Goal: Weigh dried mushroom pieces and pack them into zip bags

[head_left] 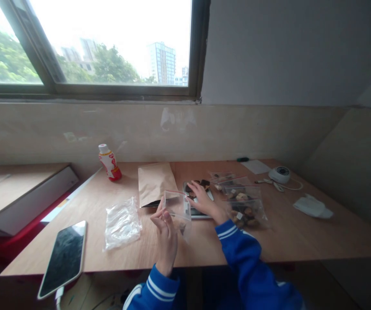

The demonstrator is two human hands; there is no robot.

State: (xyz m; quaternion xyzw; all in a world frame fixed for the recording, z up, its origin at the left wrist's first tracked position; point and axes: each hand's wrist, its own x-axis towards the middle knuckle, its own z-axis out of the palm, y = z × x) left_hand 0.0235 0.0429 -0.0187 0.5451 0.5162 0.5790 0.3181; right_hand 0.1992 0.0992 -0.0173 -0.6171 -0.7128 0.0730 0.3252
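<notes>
My left hand (166, 237) pinches a clear zip-lock bag (176, 206) by its left side near the front of the table. A few small dark pieces seem to lie low in that bag. My right hand (205, 202) reaches over a flat silver scale (201, 216), its fingers apart at the dark brown dried pieces (205, 184) on top. Whether its fingertips grip a piece I cannot make out. Directly right of that hand lie several clear zip-lock bags (246, 215) filled with brown dried chunks. Behind the left hand rests a brown kraft paper pouch (156, 183).
A crumpled clear plastic bag (122, 224) and a charging tablet (64, 258) lie left. A red-and-white bottle (110, 163) stands at the back left. Toward the right are a white dome camera (279, 174) with cable, a paper sheet (255, 166) and a white crumpled item (313, 206).
</notes>
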